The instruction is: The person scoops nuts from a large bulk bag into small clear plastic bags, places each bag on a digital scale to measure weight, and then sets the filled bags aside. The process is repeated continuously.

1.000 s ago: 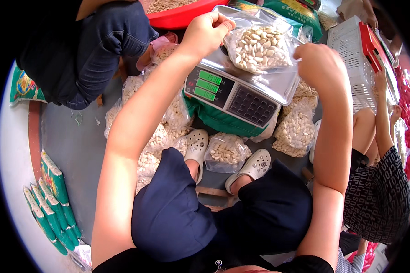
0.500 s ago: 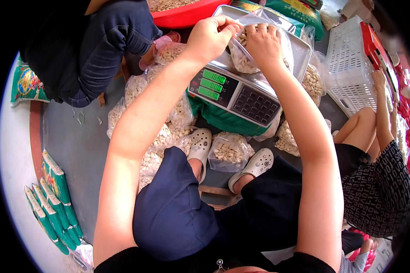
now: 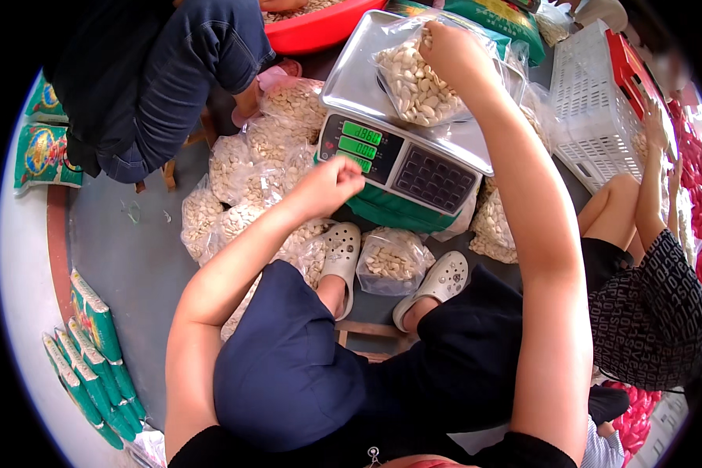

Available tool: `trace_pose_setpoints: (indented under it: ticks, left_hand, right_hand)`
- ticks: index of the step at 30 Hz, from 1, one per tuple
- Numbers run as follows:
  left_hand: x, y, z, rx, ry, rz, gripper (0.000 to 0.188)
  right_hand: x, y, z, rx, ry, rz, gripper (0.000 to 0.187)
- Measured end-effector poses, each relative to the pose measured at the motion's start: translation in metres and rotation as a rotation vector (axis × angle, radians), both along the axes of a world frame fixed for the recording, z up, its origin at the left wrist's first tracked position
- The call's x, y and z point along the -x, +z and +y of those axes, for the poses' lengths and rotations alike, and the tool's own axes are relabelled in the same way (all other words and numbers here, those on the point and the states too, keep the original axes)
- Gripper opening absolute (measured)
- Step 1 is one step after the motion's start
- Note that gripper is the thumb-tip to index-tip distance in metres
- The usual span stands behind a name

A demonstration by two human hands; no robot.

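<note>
Seeds (image 3: 413, 76), pale and flat, fill a clear bag (image 3: 427, 118) on the metal pan (image 3: 356, 72) of a weighing scale. The right hand (image 3: 459, 53) bends over the bag's mouth — whether its fingers grip anything, I cannot tell. The left hand (image 3: 329, 189) is loosely curled, nothing visible in it, near the lit display (image 3: 360, 140). Another filled bag (image 3: 395, 261) sits between two white clogs.

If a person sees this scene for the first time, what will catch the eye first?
Probably the silver scale at the upper centre, its display lit green, with a clear bag of pale seeds on top and the right hand at the bag's upper part. Next, perhaps, the bright red basin at the top edge.
</note>
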State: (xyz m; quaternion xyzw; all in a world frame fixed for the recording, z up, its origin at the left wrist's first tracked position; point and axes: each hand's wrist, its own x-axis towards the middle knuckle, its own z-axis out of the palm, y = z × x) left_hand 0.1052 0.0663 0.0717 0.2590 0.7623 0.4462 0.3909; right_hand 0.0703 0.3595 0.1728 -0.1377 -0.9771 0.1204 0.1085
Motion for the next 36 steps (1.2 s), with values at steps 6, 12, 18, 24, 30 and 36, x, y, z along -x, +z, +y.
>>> trace_pose_setpoints:
  ticks: [6,12,18,24,30,36]
  left_hand:
    - [-0.058,-0.019,-0.038,0.422,-0.127,-0.345,0.057]
    - [-0.079,-0.039,-0.043,0.541,-0.476,-0.395,0.069]
    - [-0.084,-0.037,-0.03,0.61,-0.591,-0.386,0.055]
    - [-0.085,-0.053,-0.03,0.549,-0.581,-0.288,0.032]
    - [-0.078,-0.039,-0.028,0.618,-0.627,-0.14,0.03]
    - [-0.08,-0.042,-0.031,0.608,-0.626,-0.137,0.03]
  right_hand:
    - [-0.027,0.03,0.0,0.578,-0.022,-0.086,0.025]
    - [-0.09,0.08,-0.042,0.92,0.032,-0.306,0.018]
    - [-0.172,-0.009,-0.081,1.177,0.091,-0.793,0.017]
    - [-0.235,-0.128,-0.147,1.039,0.201,-0.546,0.022]
    - [-0.237,-0.164,-0.149,0.976,0.194,-0.631,0.017]
    - [-0.22,-0.162,-0.141,1.097,0.087,-0.847,0.02]
